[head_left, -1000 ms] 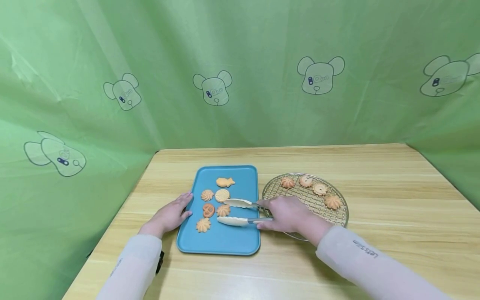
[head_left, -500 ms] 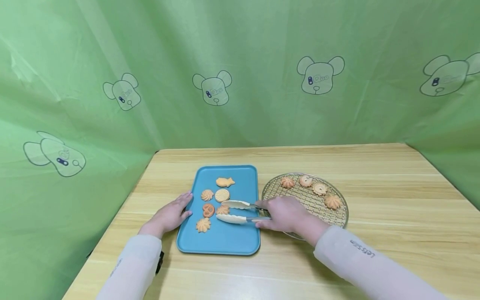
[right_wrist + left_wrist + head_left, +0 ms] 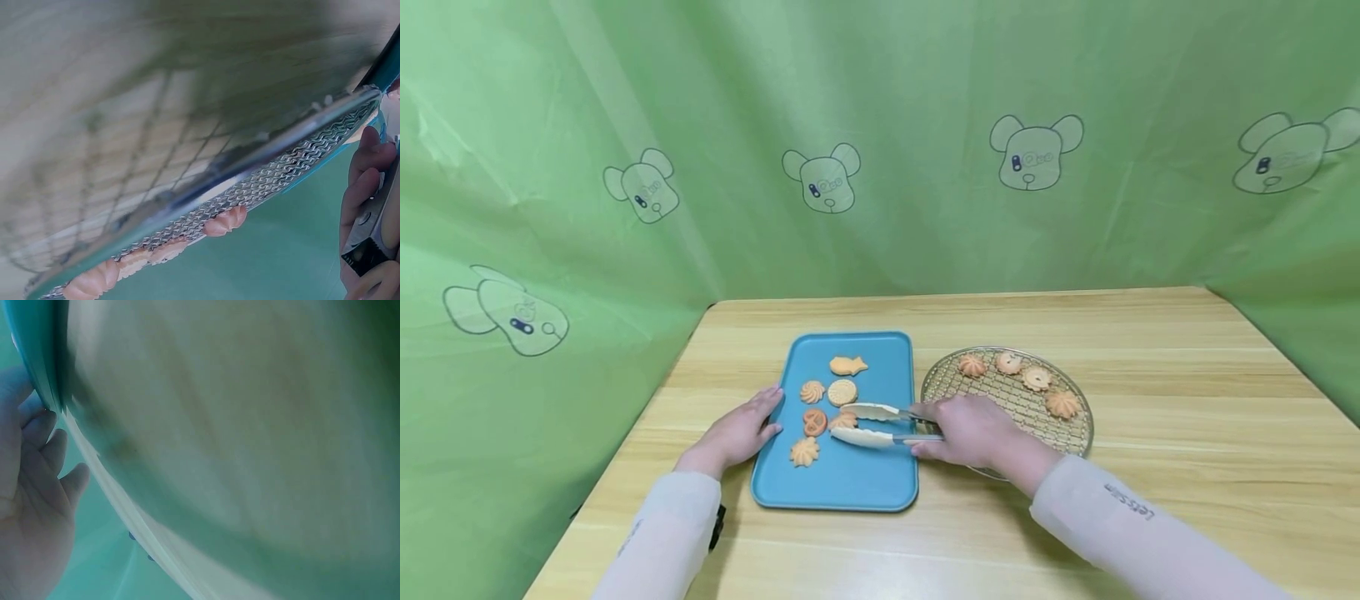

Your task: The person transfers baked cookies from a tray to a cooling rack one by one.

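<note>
One fluted cookie (image 3: pixel 844 422) lies on the blue tray (image 3: pixel 876 479) between the pale tips of the tongs (image 3: pixel 867 437). I judge this the gripping step: the right hand (image 3: pixel 972 431) grasps the tongs; next calls for an even squeeze. The left hand (image 3: pixel 739 428) rests relaxed at the tray's edge.

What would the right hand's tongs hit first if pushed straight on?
Probably the pretzel-shaped cookie, just beyond the scalloped cookie between the tongs in the right hand, though depth is unclear.
</note>
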A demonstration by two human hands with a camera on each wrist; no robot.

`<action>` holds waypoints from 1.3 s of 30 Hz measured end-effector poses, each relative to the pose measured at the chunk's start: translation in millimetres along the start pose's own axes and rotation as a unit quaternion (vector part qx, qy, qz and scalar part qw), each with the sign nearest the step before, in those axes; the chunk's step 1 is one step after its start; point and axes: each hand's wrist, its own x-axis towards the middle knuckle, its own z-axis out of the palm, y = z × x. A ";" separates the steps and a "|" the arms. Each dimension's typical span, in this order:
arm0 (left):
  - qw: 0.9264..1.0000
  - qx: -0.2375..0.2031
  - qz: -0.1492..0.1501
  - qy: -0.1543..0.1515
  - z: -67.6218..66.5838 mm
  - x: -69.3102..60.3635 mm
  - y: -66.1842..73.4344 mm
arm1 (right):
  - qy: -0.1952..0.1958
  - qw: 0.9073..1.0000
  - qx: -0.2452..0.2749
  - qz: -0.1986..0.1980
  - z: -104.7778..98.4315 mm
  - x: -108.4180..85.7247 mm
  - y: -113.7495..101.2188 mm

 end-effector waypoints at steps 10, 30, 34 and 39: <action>1.000 0.001 0.001 0.000 -0.1 0.0 0.2 | 0.002 1.000 0.020 0.016 -3.9 -6.5 1.7; 1.000 -0.004 0.006 0.002 1.1 0.2 -1.6 | 0.043 0.998 0.013 0.048 -18.3 -29.7 25.3; 1.000 -0.002 0.007 0.001 1.0 0.0 -1.5 | 0.046 0.997 0.014 0.056 -23.0 -36.2 31.8; 1.000 0.000 0.008 0.002 0.0 -0.5 -0.7 | 0.052 0.996 -0.001 0.069 -27.1 -44.3 41.7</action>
